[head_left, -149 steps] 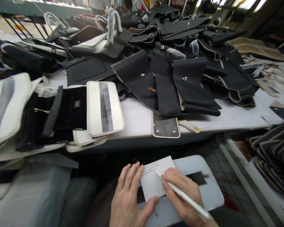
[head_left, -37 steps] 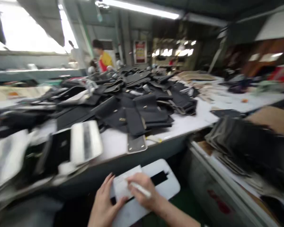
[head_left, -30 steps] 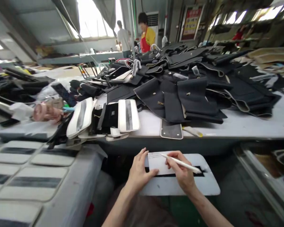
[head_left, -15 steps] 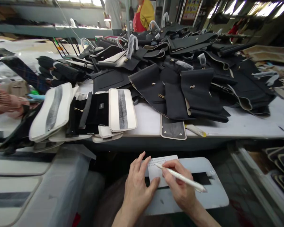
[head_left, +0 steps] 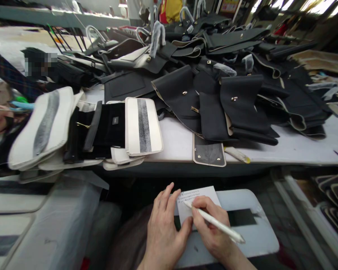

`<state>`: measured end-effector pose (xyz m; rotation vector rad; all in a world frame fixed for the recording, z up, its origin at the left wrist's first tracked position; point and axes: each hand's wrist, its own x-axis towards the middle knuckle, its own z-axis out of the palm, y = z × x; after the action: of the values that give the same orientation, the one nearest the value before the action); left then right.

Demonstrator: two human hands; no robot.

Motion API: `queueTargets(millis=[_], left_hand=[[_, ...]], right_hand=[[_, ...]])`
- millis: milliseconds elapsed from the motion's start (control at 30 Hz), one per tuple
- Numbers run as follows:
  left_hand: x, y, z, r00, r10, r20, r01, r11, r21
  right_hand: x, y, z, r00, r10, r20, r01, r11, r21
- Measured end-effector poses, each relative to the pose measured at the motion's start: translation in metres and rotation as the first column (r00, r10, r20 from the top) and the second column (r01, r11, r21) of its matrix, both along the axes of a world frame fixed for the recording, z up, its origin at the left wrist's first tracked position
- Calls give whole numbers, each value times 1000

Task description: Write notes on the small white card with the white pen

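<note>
My right hand (head_left: 214, 230) grips a white pen (head_left: 222, 227), its tip against a white sheet of paper (head_left: 211, 193) with lines of small handwriting near the top. Fingers stretched and slightly apart, my left hand (head_left: 165, 227) lies flat at the paper's left edge, with the thumb pressing its lower part. Under the paper is a pale, round-cornered board (head_left: 261, 234) with a dark strip (head_left: 243, 217) across its middle. The writing is too small to read.
Black leather bag pieces (head_left: 242, 101) with metal fittings cover the white table (head_left: 174, 138). White padded panels (head_left: 143, 127) with grey stripes lie at left, beside a small dark snap panel (head_left: 210, 153). Stacked pieces (head_left: 335, 210) stand at right. People work in the background.
The pen tip has moved down the paper, and more handwriting shows above it. My left hand stays on the sheet. The view has tilted slightly downward.
</note>
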<state>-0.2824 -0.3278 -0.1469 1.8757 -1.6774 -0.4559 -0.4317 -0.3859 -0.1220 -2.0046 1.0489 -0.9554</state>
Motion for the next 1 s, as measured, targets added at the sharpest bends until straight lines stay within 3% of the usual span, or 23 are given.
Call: queueTargets(millis=[1000], left_hand=[[1,-1,-2,1000,5,-21,-6,999,-34]], right_hand=[[2,2,-5,999,16,-35,-17,999,-39]])
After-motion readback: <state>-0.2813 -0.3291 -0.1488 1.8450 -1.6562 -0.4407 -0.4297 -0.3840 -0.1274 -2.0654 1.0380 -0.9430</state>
